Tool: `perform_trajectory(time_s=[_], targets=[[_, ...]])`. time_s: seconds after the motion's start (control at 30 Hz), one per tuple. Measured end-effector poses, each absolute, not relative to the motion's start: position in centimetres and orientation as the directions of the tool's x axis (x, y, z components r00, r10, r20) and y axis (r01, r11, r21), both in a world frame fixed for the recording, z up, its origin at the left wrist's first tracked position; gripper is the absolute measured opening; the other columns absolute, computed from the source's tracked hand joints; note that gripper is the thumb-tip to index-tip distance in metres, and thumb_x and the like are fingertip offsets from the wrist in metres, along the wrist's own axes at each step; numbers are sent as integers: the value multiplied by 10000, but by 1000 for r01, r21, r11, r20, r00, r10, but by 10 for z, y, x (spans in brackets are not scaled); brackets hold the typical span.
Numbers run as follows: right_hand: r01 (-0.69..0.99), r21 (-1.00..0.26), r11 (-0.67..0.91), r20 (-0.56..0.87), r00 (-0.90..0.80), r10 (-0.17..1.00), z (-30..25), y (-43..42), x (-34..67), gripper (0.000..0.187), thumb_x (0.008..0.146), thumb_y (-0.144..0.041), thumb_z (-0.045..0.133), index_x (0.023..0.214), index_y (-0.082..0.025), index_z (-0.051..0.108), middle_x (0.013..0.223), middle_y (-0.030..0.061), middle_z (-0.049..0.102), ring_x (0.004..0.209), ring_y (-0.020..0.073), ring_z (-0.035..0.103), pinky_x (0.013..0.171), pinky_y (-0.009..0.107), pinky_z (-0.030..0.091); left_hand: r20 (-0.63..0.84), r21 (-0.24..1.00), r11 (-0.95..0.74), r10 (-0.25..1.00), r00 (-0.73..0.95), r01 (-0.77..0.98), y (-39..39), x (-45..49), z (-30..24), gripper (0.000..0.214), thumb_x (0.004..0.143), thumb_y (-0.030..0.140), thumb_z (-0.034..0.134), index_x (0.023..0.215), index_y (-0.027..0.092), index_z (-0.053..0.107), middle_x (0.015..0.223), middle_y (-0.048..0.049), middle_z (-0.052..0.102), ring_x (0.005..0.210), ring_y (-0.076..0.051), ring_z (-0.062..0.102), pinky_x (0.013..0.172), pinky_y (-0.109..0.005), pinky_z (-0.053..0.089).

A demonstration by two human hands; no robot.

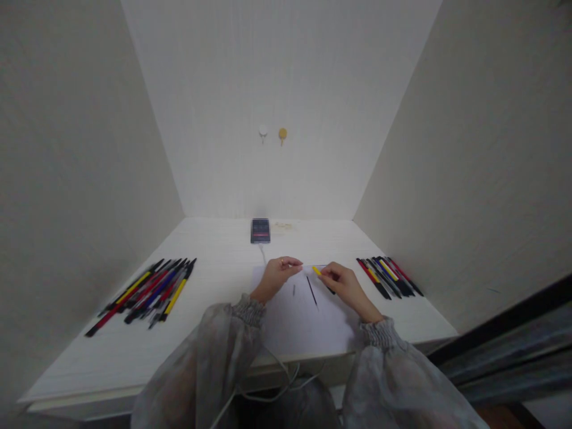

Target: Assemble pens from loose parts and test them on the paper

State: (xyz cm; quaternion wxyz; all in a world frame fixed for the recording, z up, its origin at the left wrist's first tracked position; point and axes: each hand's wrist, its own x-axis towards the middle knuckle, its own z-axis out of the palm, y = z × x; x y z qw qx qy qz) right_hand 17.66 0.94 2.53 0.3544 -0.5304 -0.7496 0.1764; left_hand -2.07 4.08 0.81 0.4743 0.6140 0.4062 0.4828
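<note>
My right hand [342, 281] is closed on a yellow pen barrel [317, 271], which points up and left from the fingertips. My left hand [281, 275], with a ring on one finger, faces it from the left. Its thumb and fingers are pinched together, and whatever may be between them is too small to make out. Below and between the hands, a thin black pen refill [311, 291] lies on a white paper sheet [304, 330]. A small grey piece, perhaps a spring [294, 290], rests left of the refill. A black part [331, 291] shows partly under my right hand.
Many pens [147, 292] in several colours are heaped on the left of the white table [214, 333]. A neater row of pens [388, 277] lies at the right. Towards the back wall is a phone [260, 230] with a cable. Side walls enclose the table.
</note>
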Motion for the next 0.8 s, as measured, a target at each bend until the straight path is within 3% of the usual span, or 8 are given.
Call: perform_trajectory(time_s=[0.2,0.53,0.67,0.8], targets=[[503,-748,433,355,-249,901,29,5,152,157,722,-307,554,683,-156,579,595,-15,495,494,82,404,461,199,319,222,975,-219,957,188,-35,37,-22,15,293,603,382,650,766,138,647,420,69,373,389,-37,273,395,-188,184],[509,-752,418,360,-214,908,28,4,148,182,720,-332,542,670,-161,577,616,-3,518,525,90,437,490,201,349,256,959,-276,942,218,66,37,-25,17,278,616,373,640,781,150,663,511,20,520,489,-84,428,455,-208,301],[501,-762,409,349,-215,912,25,5,147,173,722,-326,539,674,-163,570,615,-4,517,523,90,434,485,200,355,285,940,-320,926,248,116,36,-26,21,249,624,347,636,779,155,669,650,-26,606,633,-132,520,545,-229,384],[476,-771,423,362,-219,906,22,8,146,167,721,-325,544,693,-163,573,629,-5,514,538,90,434,498,200,357,356,920,-388,886,297,56,36,-26,23,197,639,309,637,756,153,669,757,-41,620,735,-140,544,665,-245,415]])
